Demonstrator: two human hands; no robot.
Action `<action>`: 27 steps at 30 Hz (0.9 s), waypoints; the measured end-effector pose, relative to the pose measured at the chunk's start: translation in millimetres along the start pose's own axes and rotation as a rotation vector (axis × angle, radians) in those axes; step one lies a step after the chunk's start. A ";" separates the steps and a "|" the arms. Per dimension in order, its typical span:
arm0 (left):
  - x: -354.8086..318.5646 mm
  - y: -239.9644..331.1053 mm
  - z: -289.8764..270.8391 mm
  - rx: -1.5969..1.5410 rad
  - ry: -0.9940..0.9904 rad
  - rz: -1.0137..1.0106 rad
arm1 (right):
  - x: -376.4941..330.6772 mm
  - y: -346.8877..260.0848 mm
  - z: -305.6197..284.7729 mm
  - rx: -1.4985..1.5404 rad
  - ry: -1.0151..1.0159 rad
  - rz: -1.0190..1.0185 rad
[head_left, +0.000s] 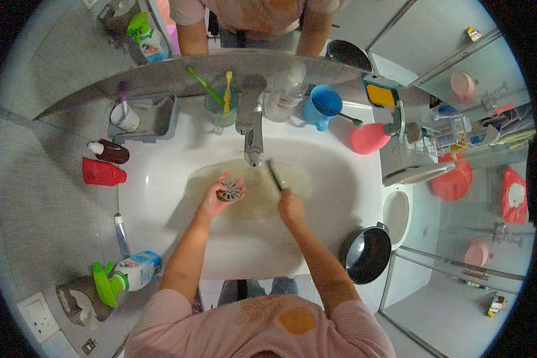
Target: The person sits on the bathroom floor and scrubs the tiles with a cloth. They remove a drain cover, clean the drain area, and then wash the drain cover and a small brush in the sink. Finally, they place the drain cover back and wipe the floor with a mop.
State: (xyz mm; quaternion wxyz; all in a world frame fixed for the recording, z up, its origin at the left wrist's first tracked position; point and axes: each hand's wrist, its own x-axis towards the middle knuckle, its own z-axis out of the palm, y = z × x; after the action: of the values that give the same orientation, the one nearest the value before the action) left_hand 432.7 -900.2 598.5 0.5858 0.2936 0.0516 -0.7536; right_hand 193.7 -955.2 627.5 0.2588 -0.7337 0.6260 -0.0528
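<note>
With the left hand (pixel 221 194) gripping the drain strainer (pixel 230 190) over the sink (pixel 161 179), the right hand (pixel 290 206), closed around the brush (pixel 275 175), should scrub it in short strokes.

Round metal drain strainer (pixel 229 191), perforated, held tilted over murky basin middle; dark brush (pixel 274 175) angled beside, under the tap

— What's in the left hand (pixel 216 197)?

— A round metal drain strainer (pixel 229 190), held in the fingers over the white sink (pixel 161 179), just below the chrome faucet (pixel 252 125).

— And the right hand (pixel 290 206)?

— Closed round a dark, thin brush (pixel 274 175), possibly a toothbrush; it's too small to tell. Its tip points toward the faucet.

— Water?

— Murky, pooled in the basin beneath both hands.
</note>
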 end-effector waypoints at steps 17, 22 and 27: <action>-22.3 0.0 59.8 0.725 0.263 0.358 | -38.6 -28.8 -87.5 -0.019 -0.204 -0.236; -43.4 5.4 69.0 1.081 0.160 0.332 | -39.0 -7.8 -91.5 0.572 -0.480 -0.093; -33.6 -6.7 62.4 1.705 0.306 0.428 | -74.3 -4.7 -77.0 0.594 -0.332 -0.123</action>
State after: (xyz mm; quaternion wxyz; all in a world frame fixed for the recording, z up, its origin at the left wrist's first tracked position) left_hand 407.5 -895.8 665.0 0.2831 0.7302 -0.5048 -0.3630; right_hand 151.3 -908.7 714.2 0.5557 -0.6615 0.4872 -0.1279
